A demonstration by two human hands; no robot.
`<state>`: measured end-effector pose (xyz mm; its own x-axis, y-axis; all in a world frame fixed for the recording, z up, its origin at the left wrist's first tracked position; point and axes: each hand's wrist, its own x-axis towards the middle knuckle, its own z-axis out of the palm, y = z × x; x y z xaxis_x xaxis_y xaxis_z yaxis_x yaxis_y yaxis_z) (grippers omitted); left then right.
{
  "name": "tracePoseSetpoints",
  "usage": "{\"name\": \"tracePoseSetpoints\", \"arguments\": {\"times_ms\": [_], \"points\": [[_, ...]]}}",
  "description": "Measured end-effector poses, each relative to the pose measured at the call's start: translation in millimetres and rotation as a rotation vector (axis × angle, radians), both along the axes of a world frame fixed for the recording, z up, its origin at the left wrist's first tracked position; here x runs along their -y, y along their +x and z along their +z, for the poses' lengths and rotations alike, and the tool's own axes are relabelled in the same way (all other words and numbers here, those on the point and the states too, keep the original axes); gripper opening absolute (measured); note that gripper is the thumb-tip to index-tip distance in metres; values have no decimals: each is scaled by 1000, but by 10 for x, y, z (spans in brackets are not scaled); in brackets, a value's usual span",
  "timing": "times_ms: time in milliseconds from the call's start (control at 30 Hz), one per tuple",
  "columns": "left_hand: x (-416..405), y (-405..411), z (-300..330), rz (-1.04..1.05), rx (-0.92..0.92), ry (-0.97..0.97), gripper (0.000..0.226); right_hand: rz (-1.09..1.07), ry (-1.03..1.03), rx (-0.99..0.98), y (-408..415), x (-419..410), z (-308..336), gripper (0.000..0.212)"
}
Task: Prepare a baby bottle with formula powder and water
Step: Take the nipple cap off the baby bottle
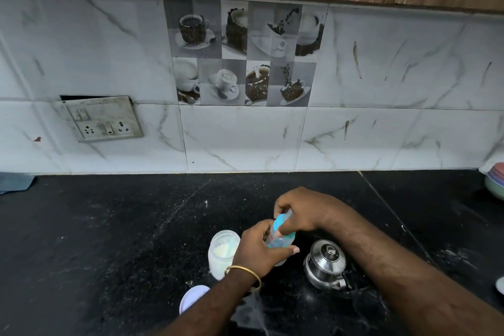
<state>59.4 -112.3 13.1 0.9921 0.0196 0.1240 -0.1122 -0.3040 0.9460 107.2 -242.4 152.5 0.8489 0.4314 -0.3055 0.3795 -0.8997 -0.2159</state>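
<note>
A clear baby bottle (278, 240) with blue print and a blue top stands tilted over the black counter. My left hand (259, 249) grips its lower body, a gold bangle on that wrist. My right hand (305, 211) closes over the bottle's blue top from above. Just left of the bottle stands an open clear jar (221, 254) holding white formula powder with a pale scoop inside. The jar's pale lid (191, 298) lies flat on the counter in front of it. A small steel kettle (326, 264) with its lid on sits right of the bottle.
The black stone counter (122, 226) runs to a marble-tiled wall with a socket plate (105, 120) at left. Stacked coloured bowls (496, 183) sit at the far right edge. A bluish cloth (15, 181) lies at the far left.
</note>
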Motion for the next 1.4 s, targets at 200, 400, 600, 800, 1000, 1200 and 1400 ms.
{"name": "tracePoseSetpoints", "arguments": {"times_ms": [200,400,600,800,1000,1200,1400], "points": [[-7,-19,-56,21,-30,-8,46,20,-56,6,-11,-4,-52,51],[58,-14,-124,19,-72,33,56,123,22,-63,61,116,-63,40],[95,-56,-115,83,-145,46,53,80,153,-71,334,357,-157,58],[114,-179,-203,138,-193,56,59,66,154,-63,730,477,-856,55],[58,-443,-291,235,-219,28,57,199,25,-83,937,392,-1465,62],[-5,-712,-354,340,-214,40,58,278,-47,-130,1056,303,-1717,64],[-230,-851,-284,321,-195,87,58,328,-62,-176,1060,168,-1561,75]]}}
